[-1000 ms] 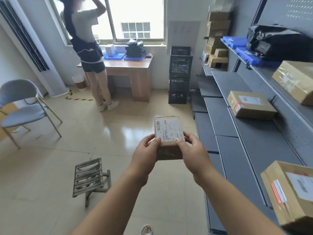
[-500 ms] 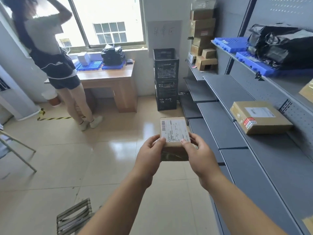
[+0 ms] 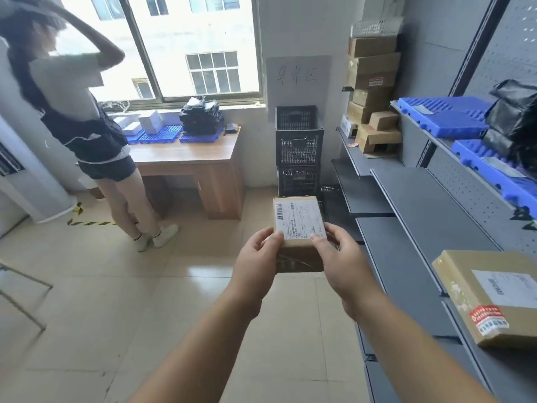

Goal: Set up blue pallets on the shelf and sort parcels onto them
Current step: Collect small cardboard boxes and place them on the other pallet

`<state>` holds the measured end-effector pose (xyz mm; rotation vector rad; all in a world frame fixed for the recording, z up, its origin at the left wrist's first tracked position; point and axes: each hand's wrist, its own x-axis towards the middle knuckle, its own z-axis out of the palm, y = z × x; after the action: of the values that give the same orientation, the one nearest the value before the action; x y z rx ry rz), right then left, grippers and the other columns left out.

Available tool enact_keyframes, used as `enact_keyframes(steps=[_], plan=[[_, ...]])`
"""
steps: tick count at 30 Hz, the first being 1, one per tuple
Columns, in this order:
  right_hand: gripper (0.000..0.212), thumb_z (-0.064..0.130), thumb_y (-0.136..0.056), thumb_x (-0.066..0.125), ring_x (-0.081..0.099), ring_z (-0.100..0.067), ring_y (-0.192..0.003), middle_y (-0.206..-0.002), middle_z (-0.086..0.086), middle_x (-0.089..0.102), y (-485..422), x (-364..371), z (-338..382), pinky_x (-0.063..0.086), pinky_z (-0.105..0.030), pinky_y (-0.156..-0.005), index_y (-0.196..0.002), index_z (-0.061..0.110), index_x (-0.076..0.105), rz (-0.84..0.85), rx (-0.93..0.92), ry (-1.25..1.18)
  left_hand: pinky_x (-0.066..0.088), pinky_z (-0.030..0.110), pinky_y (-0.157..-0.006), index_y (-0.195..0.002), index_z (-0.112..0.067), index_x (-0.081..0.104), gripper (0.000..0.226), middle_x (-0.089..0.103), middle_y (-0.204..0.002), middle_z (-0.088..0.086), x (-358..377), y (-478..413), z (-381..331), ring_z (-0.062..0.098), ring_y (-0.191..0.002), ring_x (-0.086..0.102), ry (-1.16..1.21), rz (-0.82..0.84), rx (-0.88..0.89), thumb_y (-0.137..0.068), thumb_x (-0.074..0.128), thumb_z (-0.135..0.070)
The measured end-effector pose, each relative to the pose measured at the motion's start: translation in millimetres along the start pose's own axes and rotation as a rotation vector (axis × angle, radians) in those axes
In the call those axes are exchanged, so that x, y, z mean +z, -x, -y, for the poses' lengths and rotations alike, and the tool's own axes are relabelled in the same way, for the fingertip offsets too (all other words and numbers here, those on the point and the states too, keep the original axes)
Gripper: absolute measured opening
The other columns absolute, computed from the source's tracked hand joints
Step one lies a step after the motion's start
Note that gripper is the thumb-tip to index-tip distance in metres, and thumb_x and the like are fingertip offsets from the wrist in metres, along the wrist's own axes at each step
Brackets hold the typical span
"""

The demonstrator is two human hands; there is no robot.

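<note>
At 3 o'clock, grey shelf: two blue pallets on upper tier, nearer one bearing black bagged parcels; one taped carton at 4 o'clock on middle tier. At 12 o'clock, stacked black crates, contents not discernible. At 11 o'clock, desk with more blue pallets under black bag. Dead centre, small parcel, label up, clamped between left hand and right hand, thumbs on label, held over floor.
</note>
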<state>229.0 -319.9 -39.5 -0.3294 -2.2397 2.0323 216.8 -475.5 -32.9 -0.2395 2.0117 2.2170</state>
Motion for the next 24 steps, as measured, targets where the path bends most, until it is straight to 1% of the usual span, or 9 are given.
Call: enact_keyframes(steps=[3,6,8,11,14,16,18,21,24], plan=[[0.046,0.049,-0.086,0.058,0.069,-0.008,-0.108,-0.122,0.012,0.069,-49,5,9,0.056,-0.038,-0.097,-0.130,0.034,0.060,0.011,0.002,0.001,0.056,0.018,-0.066,-0.109,-0.031,0.070,0.012,0.080,-0.098,-0.013,9,-48,-10,0.006,-0.086,0.076,0.019,-0.018,0.011,-0.103,0.059,-0.030],[0.053,0.053,-0.082,0.057,0.067,-0.010,-0.112,-0.124,0.013,0.068,-98,14,13,0.054,-0.041,-0.100,-0.131,0.034,0.060,-0.005,0.004,0.035,0.058,0.029,-0.086,-0.118,-0.028,0.068,0.018,0.080,-0.105,-0.009,14,-98,-18,0.011,-0.098,0.076,0.019,-0.024,0.005,-0.103,0.059,-0.032],[0.053,0.054,-0.081,0.057,0.067,-0.011,-0.113,-0.123,0.014,0.068,-132,22,16,0.054,-0.042,-0.101,-0.131,0.035,0.060,-0.017,0.010,0.043,0.057,0.032,-0.093,-0.127,-0.026,0.066,0.026,0.079,-0.110,-0.007,16,-134,-22,0.013,-0.102,0.075,0.020,-0.023,0.001,-0.103,0.060,-0.034],[0.047,0.051,-0.085,0.058,0.068,-0.012,-0.111,-0.121,0.014,0.070,-186,38,21,0.054,-0.044,-0.100,-0.130,0.035,0.061,-0.030,0.008,0.044,0.054,0.040,-0.103,-0.132,-0.025,0.064,0.033,0.077,-0.116,-0.006,15,-193,-32,0.014,-0.108,0.073,0.011,-0.008,0.008,-0.102,0.060,-0.036],[0.026,0.038,-0.098,0.060,0.069,-0.011,-0.109,-0.118,0.013,0.072,-244,54,27,0.055,-0.039,-0.098,-0.123,0.036,0.063,-0.059,-0.001,0.030,0.054,0.042,-0.103,-0.131,-0.025,0.065,0.031,0.077,-0.114,-0.005,12,-255,-49,0.014,-0.106,0.073,0.007,0.023,0.020,-0.102,0.060,-0.035],[0.014,0.034,-0.101,0.059,0.070,-0.006,-0.104,-0.114,0.016,0.073,-277,65,38,0.055,-0.027,-0.087,-0.111,0.043,0.064,-0.083,0.003,0.005,0.056,0.042,-0.102,-0.129,-0.024,0.067,0.029,0.078,-0.112,-0.005,11,-293,-62,0.014,-0.104,0.074,0.006,0.058,0.034,-0.103,0.059,-0.034],[0.014,0.034,-0.101,0.058,0.070,-0.002,-0.102,-0.112,0.018,0.073,-306,73,47,0.054,-0.024,-0.083,-0.107,0.046,0.063,-0.117,0.003,0.003,0.053,0.046,-0.105,-0.130,-0.025,0.067,0.030,0.078,-0.115,-0.004,13,-328,-74,0.016,-0.109,0.073,-0.004,0.079,0.039,-0.102,0.059,-0.036],[0.015,0.033,-0.101,0.058,0.070,-0.004,-0.104,-0.112,0.018,0.073,-346,78,54,0.055,-0.029,-0.089,-0.105,0.046,0.065,-0.164,0.001,-0.005,0.050,0.049,-0.108,-0.129,-0.024,0.067,0.030,0.077,-0.117,-0.003,20,-374,-88,0.019,-0.112,0.071,0.000,0.115,0.033,-0.102,0.060,-0.036],[0.019,0.034,-0.101,0.058,0.069,0.002,-0.100,-0.106,0.025,0.073,-382,77,57,0.054,-0.023,-0.084,-0.098,0.051,0.066,-0.196,0.009,0.002,0.053,0.050,-0.105,-0.126,-0.023,0.069,0.027,0.078,-0.114,-0.001,31,-412,-98,0.021,-0.109,0.073,0.001,0.157,0.013,-0.103,0.059,-0.033]])
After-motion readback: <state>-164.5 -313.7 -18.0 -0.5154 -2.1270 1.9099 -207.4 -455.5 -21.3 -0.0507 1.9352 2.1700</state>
